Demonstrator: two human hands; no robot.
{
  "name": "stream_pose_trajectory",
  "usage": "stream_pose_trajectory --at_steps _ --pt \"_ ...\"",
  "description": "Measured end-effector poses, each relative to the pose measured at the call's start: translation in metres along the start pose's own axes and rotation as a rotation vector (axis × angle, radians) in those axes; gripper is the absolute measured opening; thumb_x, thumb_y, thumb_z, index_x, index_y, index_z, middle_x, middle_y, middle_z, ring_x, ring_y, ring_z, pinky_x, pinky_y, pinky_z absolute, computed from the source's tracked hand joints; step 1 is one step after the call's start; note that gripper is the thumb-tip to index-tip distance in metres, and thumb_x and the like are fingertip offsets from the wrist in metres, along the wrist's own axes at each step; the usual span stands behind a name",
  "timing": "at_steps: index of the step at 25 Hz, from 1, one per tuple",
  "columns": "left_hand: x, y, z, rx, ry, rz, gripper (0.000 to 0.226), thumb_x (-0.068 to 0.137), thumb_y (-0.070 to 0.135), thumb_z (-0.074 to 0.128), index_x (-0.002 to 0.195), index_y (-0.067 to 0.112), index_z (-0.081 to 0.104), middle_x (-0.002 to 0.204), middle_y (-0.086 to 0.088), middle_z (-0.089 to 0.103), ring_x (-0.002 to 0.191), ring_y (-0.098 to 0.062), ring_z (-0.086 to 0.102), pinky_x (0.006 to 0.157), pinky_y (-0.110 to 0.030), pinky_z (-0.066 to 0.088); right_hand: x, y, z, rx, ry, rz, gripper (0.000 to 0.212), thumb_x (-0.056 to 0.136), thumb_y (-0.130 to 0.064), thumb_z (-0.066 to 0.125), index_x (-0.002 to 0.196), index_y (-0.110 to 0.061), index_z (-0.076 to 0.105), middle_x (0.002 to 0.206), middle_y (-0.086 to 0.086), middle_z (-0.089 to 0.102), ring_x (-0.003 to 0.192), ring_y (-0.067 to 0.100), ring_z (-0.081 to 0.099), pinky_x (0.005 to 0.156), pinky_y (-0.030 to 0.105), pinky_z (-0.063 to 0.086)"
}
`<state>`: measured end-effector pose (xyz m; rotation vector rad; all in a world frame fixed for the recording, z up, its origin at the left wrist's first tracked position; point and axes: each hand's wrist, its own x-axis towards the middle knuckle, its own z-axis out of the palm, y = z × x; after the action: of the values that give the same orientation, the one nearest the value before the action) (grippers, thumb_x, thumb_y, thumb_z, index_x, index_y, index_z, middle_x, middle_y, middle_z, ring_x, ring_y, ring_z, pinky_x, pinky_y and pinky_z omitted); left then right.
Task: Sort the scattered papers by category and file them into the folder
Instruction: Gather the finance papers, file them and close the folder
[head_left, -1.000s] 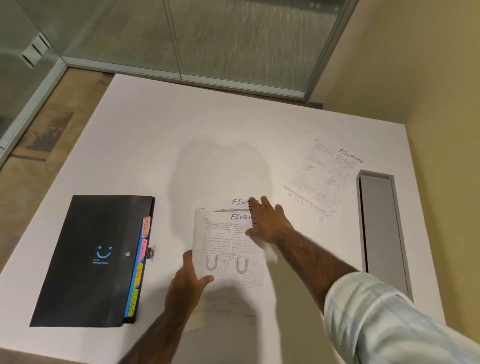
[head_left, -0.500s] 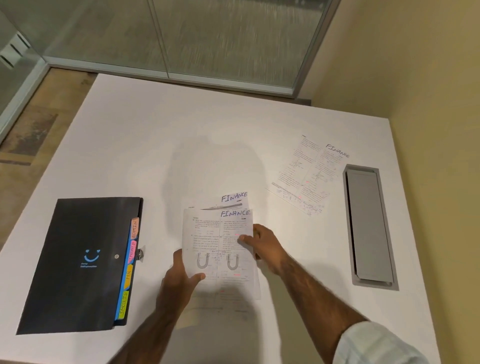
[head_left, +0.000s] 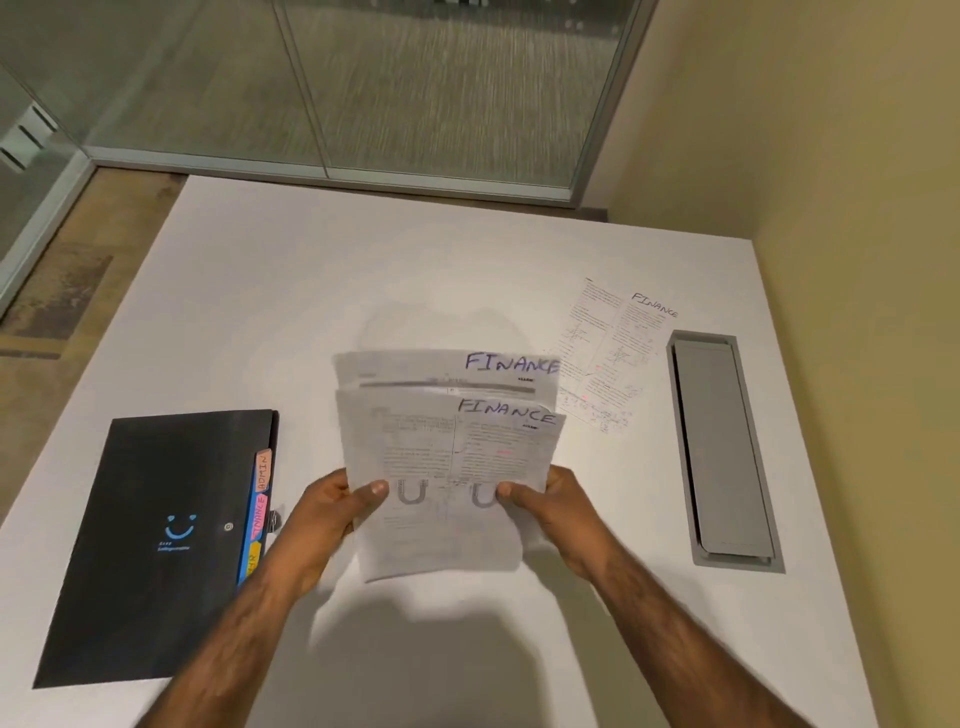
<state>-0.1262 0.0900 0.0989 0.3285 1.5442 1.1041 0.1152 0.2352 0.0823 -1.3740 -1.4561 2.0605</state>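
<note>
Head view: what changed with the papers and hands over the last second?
The right hand drew the rear Finance sheet back behind the front sheet; both hands now grip the pair, lifted off the table. The left hand kept its hold. The third Finance sheet, black folder and grey hatch stayed put.

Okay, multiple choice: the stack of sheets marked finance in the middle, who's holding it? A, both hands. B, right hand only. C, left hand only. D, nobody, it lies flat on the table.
A: the left hand and the right hand each pinch a side of the finance sheets, thumbs on the front.
</note>
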Motion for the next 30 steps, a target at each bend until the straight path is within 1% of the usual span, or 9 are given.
stream_pose_trajectory --at_steps 2,4,7,10,14,17,21,25,30 --pt "-0.006 0.026 0.016 0.144 -0.023 0.088 0.036 0.081 0.036 0.081 0.115 0.028 0.07 0.109 0.01 0.078 0.099 -0.008 0.073 0.101 -0.044 0.053 -0.006 -0.02 -0.009 -0.086 0.065 -0.083 0.025 0.09 -0.005 0.073 0.109 -0.02 0.078 0.108 0.002 0.079 0.089 0.008 0.075 0.079 0.023 0.056" --pt "-0.007 0.04 0.035 0.193 0.027 0.194 0.021 0.088 0.024 0.075 0.105 0.035 0.069 0.1 0.022 0.077 0.092 0.004 0.071 0.091 -0.032 0.053 -0.01 -0.032 -0.016 -0.141 0.128 -0.184 0.035 0.089 -0.002 0.073 0.095 -0.037 0.079 0.1 -0.013 0.079 0.092 0.002 0.073 0.084 0.022 0.056" --pt "-0.008 0.047 0.059 0.166 0.123 0.301 0.03 0.092 0.017 0.072 0.094 0.048 0.073 0.096 0.025 0.076 0.09 0.007 0.07 0.084 -0.026 0.051 -0.016 -0.039 -0.022 -0.131 0.194 -0.264 0.039 0.092 -0.003 0.071 0.095 -0.043 0.073 0.097 -0.029 0.075 0.098 -0.006 0.069 0.091 0.017 0.054" --pt "-0.004 0.04 0.071 0.166 0.139 0.358 0.037 0.094 0.016 0.07 0.093 0.053 0.073 0.101 0.017 0.077 0.097 -0.001 0.071 0.089 -0.031 0.052 -0.021 -0.035 -0.027 -0.161 0.265 -0.33 0.036 0.094 -0.007 0.07 0.102 -0.043 0.068 0.1 -0.035 0.072 0.102 -0.01 0.066 0.093 0.016 0.051" --pt "-0.004 0.036 0.079 0.167 0.105 0.353 0.032 0.093 0.014 0.072 0.095 0.046 0.075 0.102 0.018 0.077 0.097 0.0 0.071 0.089 -0.029 0.051 -0.025 -0.029 -0.036 -0.144 0.28 -0.343 0.037 0.093 -0.011 0.073 0.102 -0.047 0.072 0.107 -0.028 0.074 0.108 -0.002 0.067 0.097 0.022 0.053" --pt "-0.004 0.034 0.082 0.174 0.088 0.332 0.026 0.09 0.017 0.076 0.102 0.04 0.073 0.102 0.021 0.077 0.096 0.003 0.071 0.084 -0.024 0.051 -0.024 -0.028 -0.042 -0.137 0.259 -0.297 0.028 0.091 -0.01 0.074 0.11 -0.031 0.075 0.11 -0.014 0.076 0.107 0.005 0.069 0.094 0.033 0.056" --pt "0.001 0.021 0.083 0.184 0.101 0.261 0.023 0.081 0.035 0.077 0.099 0.048 0.072 0.104 0.02 0.076 0.1 -0.008 0.071 0.083 -0.031 0.056 -0.026 -0.022 -0.044 -0.116 0.26 -0.22 0.024 0.093 -0.001 0.068 0.095 -0.025 0.074 0.081 -0.02 0.076 0.075 -0.005 0.068 0.071 0.012 0.049" --pt "0.005 0.015 0.087 0.201 0.163 0.322 0.023 0.092 0.014 0.073 0.098 0.036 0.073 0.098 0.019 0.077 0.099 -0.005 0.071 0.088 -0.028 0.053 -0.024 -0.019 -0.043 -0.057 0.305 -0.259 0.022 0.092 -0.001 0.067 0.097 -0.019 0.078 0.098 0.005 0.078 0.096 0.019 0.072 0.085 0.032 0.055" --pt "0.015 0.006 0.097 0.279 0.146 0.261 0.02 0.09 0.022 0.076 0.095 0.04 0.069 0.089 0.024 0.076 0.091 0.002 0.071 0.082 -0.025 0.055 -0.022 -0.012 -0.037 -0.042 0.307 -0.187 0.027 0.092 -0.006 0.069 0.101 -0.03 0.074 0.099 -0.012 0.079 0.096 0.005 0.073 0.083 0.019 0.056"
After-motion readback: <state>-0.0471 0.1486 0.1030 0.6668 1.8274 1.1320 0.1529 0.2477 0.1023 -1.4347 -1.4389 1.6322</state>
